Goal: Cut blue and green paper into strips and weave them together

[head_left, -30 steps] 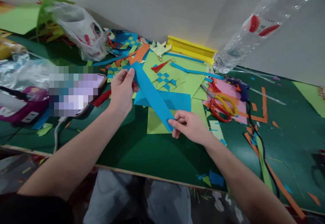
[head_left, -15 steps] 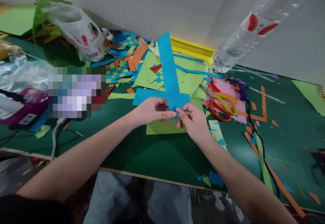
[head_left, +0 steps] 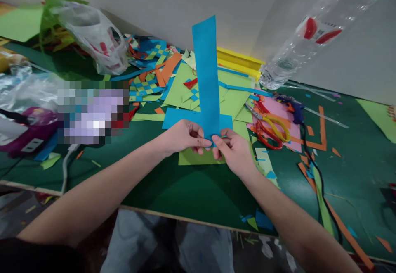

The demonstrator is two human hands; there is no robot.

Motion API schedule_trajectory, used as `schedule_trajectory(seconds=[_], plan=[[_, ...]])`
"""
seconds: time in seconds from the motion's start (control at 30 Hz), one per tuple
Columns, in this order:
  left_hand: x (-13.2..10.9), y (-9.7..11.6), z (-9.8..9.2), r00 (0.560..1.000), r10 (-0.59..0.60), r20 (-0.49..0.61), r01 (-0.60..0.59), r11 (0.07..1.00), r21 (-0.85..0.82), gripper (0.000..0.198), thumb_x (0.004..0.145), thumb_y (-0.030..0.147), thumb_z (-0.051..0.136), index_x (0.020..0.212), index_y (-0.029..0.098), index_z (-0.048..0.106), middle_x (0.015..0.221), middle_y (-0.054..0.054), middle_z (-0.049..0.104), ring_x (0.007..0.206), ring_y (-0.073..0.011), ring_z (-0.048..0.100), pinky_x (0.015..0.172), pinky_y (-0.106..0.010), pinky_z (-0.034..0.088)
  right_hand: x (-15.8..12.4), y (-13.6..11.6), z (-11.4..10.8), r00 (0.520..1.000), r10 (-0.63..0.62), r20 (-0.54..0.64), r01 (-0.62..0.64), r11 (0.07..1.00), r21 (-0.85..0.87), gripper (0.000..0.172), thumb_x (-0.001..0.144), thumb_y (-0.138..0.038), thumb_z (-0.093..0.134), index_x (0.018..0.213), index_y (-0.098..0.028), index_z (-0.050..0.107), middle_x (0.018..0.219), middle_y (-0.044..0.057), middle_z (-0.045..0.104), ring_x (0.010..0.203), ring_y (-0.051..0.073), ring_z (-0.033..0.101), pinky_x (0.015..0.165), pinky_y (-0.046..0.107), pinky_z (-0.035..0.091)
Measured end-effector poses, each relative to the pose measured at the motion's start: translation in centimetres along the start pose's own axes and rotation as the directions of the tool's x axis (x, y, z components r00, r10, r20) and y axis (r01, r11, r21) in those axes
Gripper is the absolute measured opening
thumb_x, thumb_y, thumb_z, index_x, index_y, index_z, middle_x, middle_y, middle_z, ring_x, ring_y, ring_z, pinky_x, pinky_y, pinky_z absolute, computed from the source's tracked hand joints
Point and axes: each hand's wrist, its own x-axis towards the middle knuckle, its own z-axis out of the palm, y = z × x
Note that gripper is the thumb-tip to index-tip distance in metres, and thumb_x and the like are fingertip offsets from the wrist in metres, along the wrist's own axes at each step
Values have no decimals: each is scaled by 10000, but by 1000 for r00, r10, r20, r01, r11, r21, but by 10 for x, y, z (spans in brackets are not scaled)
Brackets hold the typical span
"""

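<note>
From my remote post I saw, leftward, a white plastic bag point(head_left: 107, 52); then the left hand point(head_left: 187, 136) pinching the bottom of a raised blue strip point(head_left: 207, 79) — the right hand point(head_left: 232, 147) clamped close beside it — and scissors point(head_left: 261, 118) further right.

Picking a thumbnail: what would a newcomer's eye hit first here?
The bright blue paper strip, mid-picture, its lower end pinched by the left hand and right hand. Then the clear plastic bottle slanting across the upper right, and the red and yellow scissor handles below its base.
</note>
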Motion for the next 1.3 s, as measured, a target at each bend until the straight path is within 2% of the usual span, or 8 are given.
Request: schedule_trajectory(seconds=[0.17, 0.27, 0.4, 0.57, 0.8, 1.0, 1.1, 1.3], plan=[[-3, 4, -2, 999, -22, 42, 23, 1000, -4, 336, 656, 378, 850, 661, 138, 617, 674, -41, 732, 578, -137, 691, 574, -220, 562, 0, -3, -2, 1000, 19, 20, -20, 1000, 10, 384, 834, -558, 634, 843, -231, 433, 468, -87, 561, 414, 90, 495, 453, 222, 385], [-3, 6, -5, 1000, 16, 2, -16, 998, 66, 328, 698, 411, 819, 677, 140, 636, 633, -40, 714, 587, -137, 686, 564, -206, 535, 0, -6, -2, 997, 57, 43, -58, 998, 17, 395, 814, -556, 651, 805, -231, 428, 463, -83, 567, 397, 78, 464, 440, 215, 372], [-1, 3, -10, 993, 83, -79, -71, 986, 153, 333, 644, 386, 857, 631, 149, 623, 550, -12, 666, 521, -108, 626, 499, -181, 466, 1, -6, -2, 992, 95, 78, -96, 995, 2, 403, 804, -568, 646, 792, -234, 422, 467, -74, 574, 397, 78, 450, 438, 220, 370], [0, 0, -11, 986, 76, -146, -50, 983, 174, 363, 598, 377, 881, 592, 152, 596, 522, -9, 653, 490, -106, 600, 482, -187, 444, 3, -5, -5, 989, 115, 95, -112, 993, -35, 405, 802, -571, 643, 831, -224, 438, 461, -71, 566, 403, 88, 466, 443, 229, 380], [-1, 1, -14, 993, 75, -94, -59, 986, 159, 337, 644, 392, 855, 629, 151, 619, 586, -33, 696, 539, -118, 640, 520, -189, 475, 3, -4, -8, 983, 117, 139, -115, 993, -28, 363, 836, -527, 633, 810, -226, 430, 456, -79, 569, 384, 73, 454, 431, 213, 351], [0, 2, -15, 982, 96, -161, -66, 981, 182, 355, 603, 398, 874, 590, 155, 616, 539, -11, 667, 500, -101, 603, 486, -182, 450, 3, -2, -10, 977, 100, 186, -93, 995, -42, 348, 853, -512, 619, 805, -232, 418, 450, -83, 572, 377, 71, 450, 425, 207, 351], [0, 4, -13, 978, 114, -177, -76, 974, 212, 366, 589, 398, 880, 569, 154, 607, 521, -15, 659, 490, -110, 594, 469, -194, 436, 2, -1, -11, 984, 95, 152, -79, 991, -108, 328, 860, -497, 620, 813, -228, 440, 430, -90, 544, 369, 66, 424, 417, 202, 351], [-2, 2, -8, 966, 197, -168, -157, 962, 225, 319, 619, 402, 858, 647, 140, 679, 594, -37, 690, 536, -136, 624, 502, -223, 454, -1, -8, -4, 995, 86, 41, -83, 994, -76, 405, 726, -548, 738, 841, -182, 607, 675, 6, 663, 533, 119, 619, 496, 244, 506]])
